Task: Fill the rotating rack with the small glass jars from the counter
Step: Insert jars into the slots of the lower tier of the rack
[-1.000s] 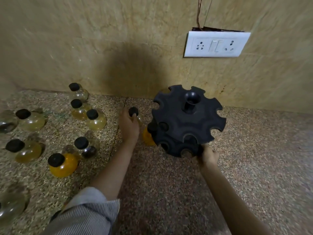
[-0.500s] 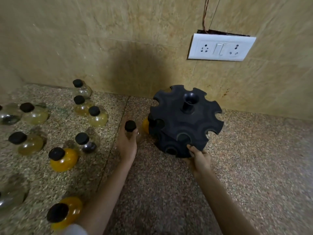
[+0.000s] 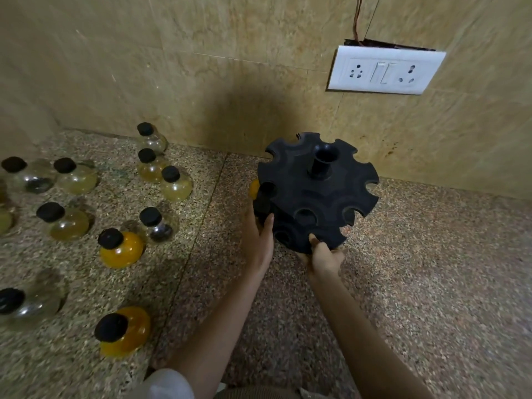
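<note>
Jar in hand (image 3: pixel 260 201): black cap up, axis near upright, pressed into a notch on the left rim of the rack (image 3: pixel 315 191); orange jar (image 3: pixel 254 188) just behind it.
Left hand (image 3: pixel 257 240): wrapped around that jar from below, the nearer hand to the notch.
Right hand (image 3: pixel 324 256): fingers clamped on the rack's near lower edge, steadying it.
Spare jars: eleven or so on the counter (image 3: pixel 431 283), well left; nearest (image 3: pixel 157 224).
Next: probably seat jar rightward, inward.

Dim warm light, soft shadow on wall (image 3: pixel 241 116), blurred, bowed edges
</note>
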